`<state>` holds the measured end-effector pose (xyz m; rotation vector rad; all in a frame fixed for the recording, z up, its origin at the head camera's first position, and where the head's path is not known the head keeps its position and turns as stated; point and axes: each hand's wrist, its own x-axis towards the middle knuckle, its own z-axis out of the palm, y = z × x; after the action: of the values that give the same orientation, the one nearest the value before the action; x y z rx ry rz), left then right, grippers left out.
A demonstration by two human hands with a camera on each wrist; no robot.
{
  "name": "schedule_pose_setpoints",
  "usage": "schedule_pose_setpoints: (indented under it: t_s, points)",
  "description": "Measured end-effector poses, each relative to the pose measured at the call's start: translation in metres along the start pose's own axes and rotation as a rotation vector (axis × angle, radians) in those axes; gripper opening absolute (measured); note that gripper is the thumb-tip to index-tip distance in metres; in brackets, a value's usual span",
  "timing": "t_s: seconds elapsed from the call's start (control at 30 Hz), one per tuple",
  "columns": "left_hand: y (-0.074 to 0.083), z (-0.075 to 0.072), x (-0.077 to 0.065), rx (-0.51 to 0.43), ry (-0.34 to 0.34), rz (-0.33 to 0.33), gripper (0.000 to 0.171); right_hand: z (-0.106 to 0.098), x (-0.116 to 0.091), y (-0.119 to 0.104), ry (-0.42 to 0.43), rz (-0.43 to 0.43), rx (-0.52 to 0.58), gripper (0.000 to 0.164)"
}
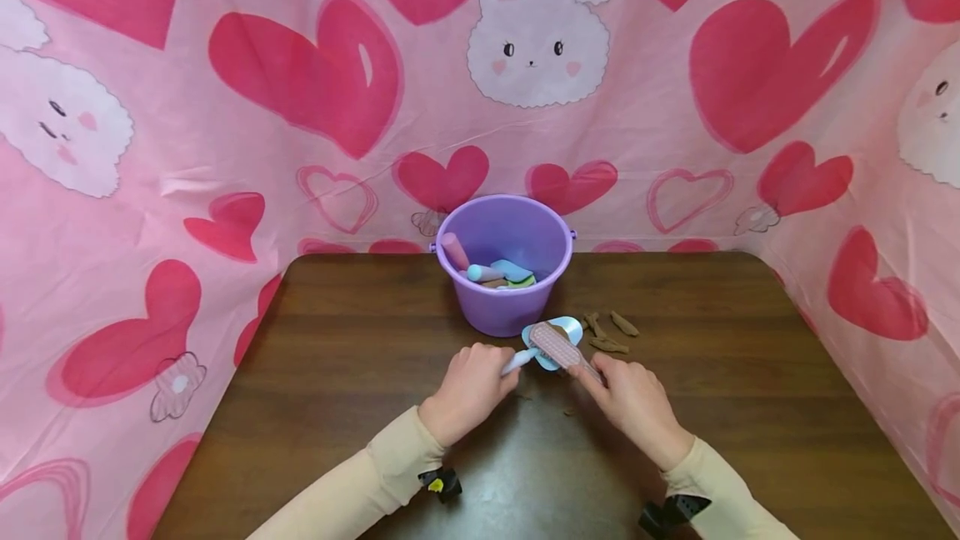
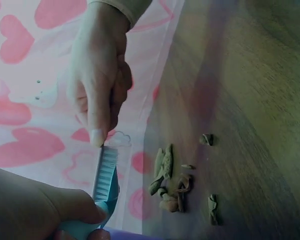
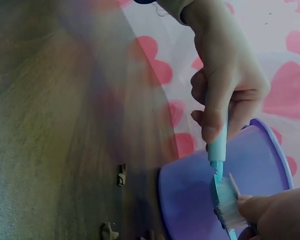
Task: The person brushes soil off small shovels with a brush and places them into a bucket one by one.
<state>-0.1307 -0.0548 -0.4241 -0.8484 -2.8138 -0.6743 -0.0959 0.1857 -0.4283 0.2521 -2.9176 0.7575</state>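
My left hand (image 1: 467, 390) grips the handle of a light-blue toy shovel (image 1: 572, 327). Some brown clay-like material shows on its blade. The right hand (image 1: 637, 407) holds a brush (image 1: 553, 345) with a pale pink back and lays it over the shovel. In the right wrist view, the white bristles (image 3: 232, 207) touch the shovel's blade. From the left wrist, the brush (image 2: 106, 172) hides much of the blade. Both tools are above the table, just in front of the purple bucket (image 1: 501, 307).
Several brown clay-like pieces (image 1: 609, 345) lie right of the shovel, with small crumbs nearer the front. The bucket contains toy tools, among them a pink handle (image 1: 454, 251) and a light-blue piece (image 1: 512, 270). A pink heart-patterned cloth (image 1: 300, 82) surrounds the brown table (image 1: 345, 340).
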Motion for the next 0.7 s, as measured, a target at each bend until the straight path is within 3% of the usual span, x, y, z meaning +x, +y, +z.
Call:
schedule_pose_setpoints:
  t_s: [0.47, 0.57, 0.7]
  points:
    - [0.0072, 0.0025, 0.0072, -0.020, -0.056, -0.061, 0.029, 0.0026, -0.0002, -0.0013, 0.047, 0.083, 0.058, 0.038]
    - [0.0068, 0.0011, 0.0073, 0.006, -0.038, -0.055, 0.032, 0.0003, -0.0013, -0.0018, 0.054, 0.047, 0.067, 0.037]
    - [0.0068, -0.0006, 0.0076, 0.023, -0.017, -0.045, 0.034, 0.0005, -0.0019, -0.0013, 0.030, -0.014, -0.003, 0.040]
